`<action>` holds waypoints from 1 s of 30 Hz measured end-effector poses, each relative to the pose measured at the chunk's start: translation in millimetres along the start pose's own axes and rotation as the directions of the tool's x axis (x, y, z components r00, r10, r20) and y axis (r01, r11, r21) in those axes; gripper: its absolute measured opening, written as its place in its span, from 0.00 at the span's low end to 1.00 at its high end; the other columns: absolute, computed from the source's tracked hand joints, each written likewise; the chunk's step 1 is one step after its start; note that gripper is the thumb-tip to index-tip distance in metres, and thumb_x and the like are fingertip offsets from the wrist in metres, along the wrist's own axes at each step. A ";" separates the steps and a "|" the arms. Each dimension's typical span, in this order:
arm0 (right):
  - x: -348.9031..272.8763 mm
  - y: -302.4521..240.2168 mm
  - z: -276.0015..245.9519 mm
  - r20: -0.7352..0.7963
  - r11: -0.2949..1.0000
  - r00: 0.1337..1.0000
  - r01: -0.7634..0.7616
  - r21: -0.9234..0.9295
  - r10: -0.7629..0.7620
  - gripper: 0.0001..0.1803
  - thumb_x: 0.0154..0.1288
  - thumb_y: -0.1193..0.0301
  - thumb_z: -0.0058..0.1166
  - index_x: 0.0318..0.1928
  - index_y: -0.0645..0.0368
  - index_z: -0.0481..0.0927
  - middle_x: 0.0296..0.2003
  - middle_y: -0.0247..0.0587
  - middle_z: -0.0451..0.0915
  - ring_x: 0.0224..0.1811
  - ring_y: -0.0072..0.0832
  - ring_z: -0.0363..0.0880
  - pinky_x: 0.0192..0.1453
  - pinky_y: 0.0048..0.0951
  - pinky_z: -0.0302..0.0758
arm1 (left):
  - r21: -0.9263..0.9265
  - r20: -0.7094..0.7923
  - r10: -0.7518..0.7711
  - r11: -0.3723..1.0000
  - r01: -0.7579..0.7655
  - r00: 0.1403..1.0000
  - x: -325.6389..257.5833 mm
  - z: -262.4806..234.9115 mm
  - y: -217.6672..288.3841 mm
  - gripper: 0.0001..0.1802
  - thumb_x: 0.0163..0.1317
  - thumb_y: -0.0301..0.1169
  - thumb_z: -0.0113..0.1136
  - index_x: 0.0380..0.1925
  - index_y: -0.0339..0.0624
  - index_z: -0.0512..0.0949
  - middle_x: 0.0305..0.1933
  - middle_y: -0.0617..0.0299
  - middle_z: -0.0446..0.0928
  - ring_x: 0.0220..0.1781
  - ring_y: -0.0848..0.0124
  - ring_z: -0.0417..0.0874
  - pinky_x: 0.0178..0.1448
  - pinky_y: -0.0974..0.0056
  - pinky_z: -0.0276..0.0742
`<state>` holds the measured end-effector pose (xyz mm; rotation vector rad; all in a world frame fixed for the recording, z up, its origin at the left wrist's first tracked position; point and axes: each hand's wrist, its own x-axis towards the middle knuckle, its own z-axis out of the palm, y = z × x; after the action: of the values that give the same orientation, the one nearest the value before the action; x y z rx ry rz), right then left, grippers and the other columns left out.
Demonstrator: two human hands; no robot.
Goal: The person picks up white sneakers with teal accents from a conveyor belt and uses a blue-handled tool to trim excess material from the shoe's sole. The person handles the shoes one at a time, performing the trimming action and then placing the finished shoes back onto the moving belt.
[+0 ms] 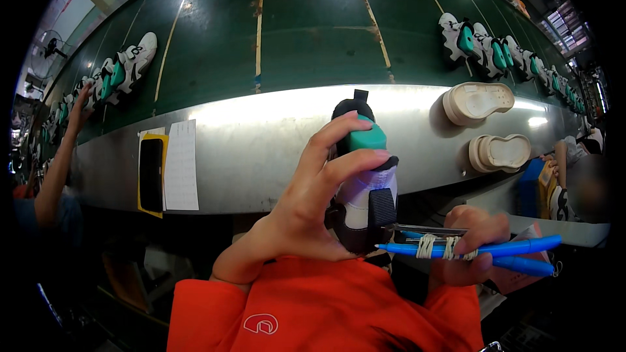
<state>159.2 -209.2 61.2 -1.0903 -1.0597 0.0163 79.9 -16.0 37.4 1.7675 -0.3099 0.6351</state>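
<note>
My left hand [305, 199] is wrapped round a white and black shoe [354, 214], held up at the near edge of the metal ledge. A teal insert [366, 139] sits in the shoe's opening, with my left fingertips on it. My right hand [481, 229] grips a bundle of blue pens [521, 246], bound with pale rubber bands [426, 246]. Along the bundle lies a thin dark metal tool [430, 229] whose kind I cannot make out. One pen's tip points at the shoe's lower end, close to its black part. A pinkish paper [521, 270] shows behind the right hand.
Rows of similar shoes [134, 65] stand on the green belt [313, 32] at both sides. The metal ledge [248, 114] bears cream shoe-shaped forms [479, 103], a phone [150, 176] and a paper sheet [181, 166]. Co-workers' arms [62, 150] show left and right.
</note>
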 end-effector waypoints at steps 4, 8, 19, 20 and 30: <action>17.2 -9.4 -7.5 0.209 0.995 0.977 -0.025 -0.102 0.046 0.15 0.61 0.60 0.47 0.29 0.61 0.71 0.12 0.33 0.67 0.09 0.24 0.64 0.12 0.25 0.59 | 0.028 0.013 0.004 1.000 -0.005 1.000 3.6 -1.8 0.3 0.47 0.26 0.32 0.76 0.53 0.44 0.64 0.58 0.46 0.56 0.60 0.51 0.62 0.59 0.57 0.63; 53.8 -22.6 -14.6 0.380 0.969 0.904 -0.117 -0.217 0.195 0.13 0.58 0.63 0.48 0.32 0.62 0.73 0.14 0.35 0.69 0.15 0.26 0.69 0.18 0.24 0.65 | -0.052 -0.022 -0.010 0.999 0.008 1.000 11.2 4.1 -1.6 0.47 0.26 0.32 0.75 0.53 0.42 0.63 0.56 0.49 0.58 0.59 0.54 0.63 0.58 0.58 0.64; 96.7 -34.3 6.3 0.267 0.868 0.863 -0.312 -0.387 0.429 0.14 0.54 0.62 0.50 0.25 0.61 0.72 0.21 0.37 0.72 0.19 0.19 0.64 0.24 0.20 0.59 | 0.060 -0.067 -0.123 0.990 0.127 0.990 34.5 -0.2 -5.9 0.51 0.26 0.34 0.75 0.55 0.42 0.60 0.54 0.53 0.61 0.57 0.58 0.65 0.59 0.60 0.63; 96.9 -29.9 5.3 0.288 0.886 0.879 -0.255 -0.386 0.379 0.13 0.53 0.62 0.50 0.26 0.61 0.72 0.21 0.37 0.72 0.20 0.19 0.64 0.24 0.21 0.59 | 0.060 -0.069 -0.128 0.989 0.132 0.989 35.2 -0.9 -7.2 0.51 0.26 0.34 0.75 0.56 0.42 0.60 0.54 0.53 0.61 0.57 0.59 0.66 0.58 0.60 0.63; 76.5 -11.3 -23.7 -0.112 0.974 0.990 -0.112 -0.195 0.091 0.15 0.60 0.59 0.42 0.29 0.59 0.65 0.17 0.33 0.64 0.14 0.16 0.60 0.16 0.16 0.59 | 0.019 -0.061 -0.130 0.991 0.132 0.990 32.5 -4.0 -13.6 0.51 0.26 0.35 0.74 0.57 0.42 0.59 0.56 0.52 0.59 0.59 0.59 0.63 0.59 0.61 0.62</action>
<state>211.8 -194.7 120.8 -1.3138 -0.9264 -0.0655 112.4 -4.6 45.4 1.7713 -0.1442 0.5979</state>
